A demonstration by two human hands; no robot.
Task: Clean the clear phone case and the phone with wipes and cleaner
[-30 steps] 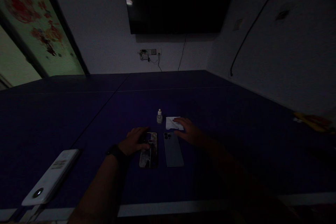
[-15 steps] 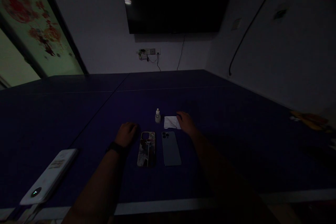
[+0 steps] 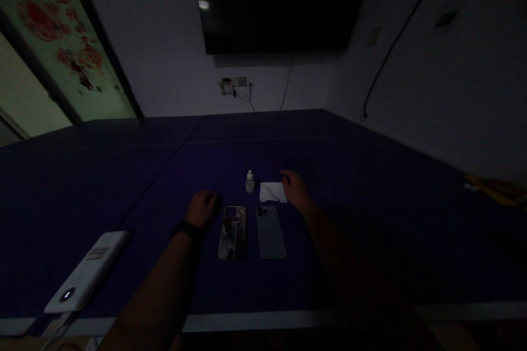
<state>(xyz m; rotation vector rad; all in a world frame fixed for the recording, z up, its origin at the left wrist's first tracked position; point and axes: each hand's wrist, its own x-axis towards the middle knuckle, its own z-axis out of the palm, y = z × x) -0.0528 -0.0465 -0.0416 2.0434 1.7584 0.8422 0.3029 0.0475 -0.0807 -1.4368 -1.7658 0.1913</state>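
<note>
My left hand (image 3: 201,208), with a dark band on its wrist, rests on the table beside a patterned phone case (image 3: 233,233). Its fingers lie loosely bent on the surface and hold nothing. To the right of the case lies a blue-grey smartphone (image 3: 271,233), back side up with its camera lenses at the top left. My right hand (image 3: 296,191) is at the right edge of a folded white tissue or cloth (image 3: 272,192), fingers apart and nothing gripped. Whether it touches the white piece I cannot tell. A small dropper bottle (image 3: 250,182) with a white cap stands upright between my hands.
On the dark blue table (image 3: 164,279) a white power bank (image 3: 88,270) lies at the left front, a cable at its near end. Something yellow (image 3: 496,189) lies at the far right. A large dark screen (image 3: 280,5) hangs on the wall above sockets and wires.
The view has shifted slightly, so everything sits a little further right. My right hand's fingers have lifted and spread a little at the white piece. My left hand stays beside the case.
</note>
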